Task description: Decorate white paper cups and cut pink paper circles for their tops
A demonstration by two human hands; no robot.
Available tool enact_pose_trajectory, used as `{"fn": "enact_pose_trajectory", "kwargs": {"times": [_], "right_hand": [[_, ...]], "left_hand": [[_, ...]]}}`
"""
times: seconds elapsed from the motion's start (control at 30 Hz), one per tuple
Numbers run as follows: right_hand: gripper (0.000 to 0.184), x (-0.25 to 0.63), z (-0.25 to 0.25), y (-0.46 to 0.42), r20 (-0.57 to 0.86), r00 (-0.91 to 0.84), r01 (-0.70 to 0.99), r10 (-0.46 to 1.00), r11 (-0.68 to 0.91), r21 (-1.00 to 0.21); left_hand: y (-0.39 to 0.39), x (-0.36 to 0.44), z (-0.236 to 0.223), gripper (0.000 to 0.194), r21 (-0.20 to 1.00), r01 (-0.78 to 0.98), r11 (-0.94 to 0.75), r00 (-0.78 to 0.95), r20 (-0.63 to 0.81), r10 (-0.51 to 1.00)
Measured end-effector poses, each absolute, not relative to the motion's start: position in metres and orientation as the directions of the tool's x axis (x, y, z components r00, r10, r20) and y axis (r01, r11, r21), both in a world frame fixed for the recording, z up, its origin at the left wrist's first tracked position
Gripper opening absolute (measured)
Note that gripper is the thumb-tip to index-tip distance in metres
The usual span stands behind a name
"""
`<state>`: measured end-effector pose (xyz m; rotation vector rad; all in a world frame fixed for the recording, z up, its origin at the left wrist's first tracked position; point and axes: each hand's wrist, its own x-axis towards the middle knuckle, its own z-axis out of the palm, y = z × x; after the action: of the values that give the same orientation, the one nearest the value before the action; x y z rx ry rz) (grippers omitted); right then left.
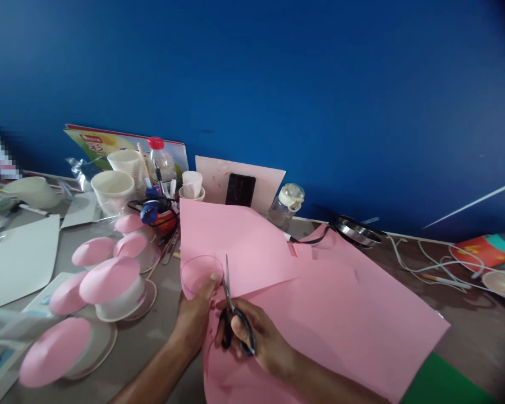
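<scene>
My left hand (197, 311) grips the lower left edge of a sheet of pink paper (235, 241), its thumb on top beside a drawn circle (200, 272). In my right hand (261, 334) is a pair of scissors (238, 320) with black handles, fingers through the loops. Their blades point up at the sheet, just right of the circle, and look slightly parted. A larger pink sheet (328, 308) lies underneath. To the left stand several paper cups (120, 300) topped with pink paper cones (109, 279).
Behind the sheet, a phone (240, 191) leans against a pale board (212, 168) beside a glass bottle (284, 207). White cups (113, 188) and a red-capped bottle (162, 163) stand at the back left. A roll of tape (357, 231) and white cables (437, 264) lie right.
</scene>
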<state>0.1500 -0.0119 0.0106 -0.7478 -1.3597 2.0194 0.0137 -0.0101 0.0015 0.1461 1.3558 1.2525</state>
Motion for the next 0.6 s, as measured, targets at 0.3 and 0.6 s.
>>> {"fn": "enact_pose_trajectory", "kwargs": {"times": [0.3, 0.6], "right_hand": [[0.063, 0.158, 0.031, -0.002, -0.257, -0.704, -0.034, 0.662, -0.393, -0.919], [0.054, 0.158, 0.034, -0.001, -0.319, -0.616, 0.011, 0.72, -0.397, -0.918]], "left_hand": [[-0.011, 0.014, 0.018, 0.035, 0.893, -0.279, 0.353, -0.483, -0.448, 0.752], [-0.012, 0.015, 0.023, 0.033, 0.883, -0.257, 0.394, -0.524, -0.469, 0.711]]}}
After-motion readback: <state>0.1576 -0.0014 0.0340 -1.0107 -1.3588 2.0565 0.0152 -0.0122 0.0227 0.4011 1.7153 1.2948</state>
